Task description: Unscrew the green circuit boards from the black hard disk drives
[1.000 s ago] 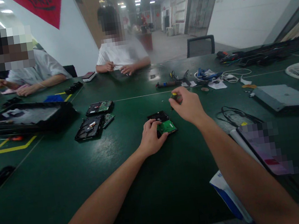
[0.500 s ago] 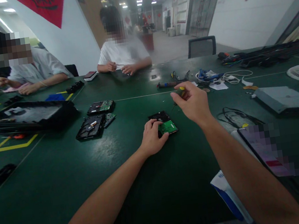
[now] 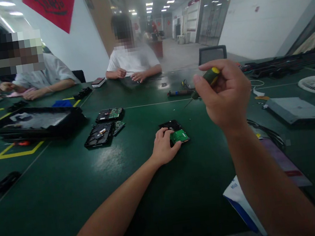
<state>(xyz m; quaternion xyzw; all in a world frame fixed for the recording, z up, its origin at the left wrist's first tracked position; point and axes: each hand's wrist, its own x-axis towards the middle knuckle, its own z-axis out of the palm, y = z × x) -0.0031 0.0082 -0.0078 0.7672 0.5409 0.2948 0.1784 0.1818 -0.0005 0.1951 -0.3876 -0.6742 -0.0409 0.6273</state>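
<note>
A hard drive (image 3: 180,135) lies on the green table with its green circuit board facing up. My left hand (image 3: 163,145) grips it from the left, thumb at the near edge and fingers over the black casing. Raised above the table to the right, my right hand (image 3: 226,94) is closed around a screwdriver (image 3: 212,77) with a dark green and yellow handle. Its thin shaft points down and left, and the tip is apart from the drive.
Left of the drive are another hard drive (image 3: 99,135), a drive with its board showing (image 3: 110,114) and a loose circuit board (image 3: 118,127). A black tray (image 3: 38,125) stands farther left. On the right are a grey metal box (image 3: 299,109) and cables (image 3: 268,133). A person (image 3: 133,60) sits opposite.
My right hand has lifted the screwdriver up and to the right, away from the hard drive. My left hand stays on the drive. The view has shifted slightly.
</note>
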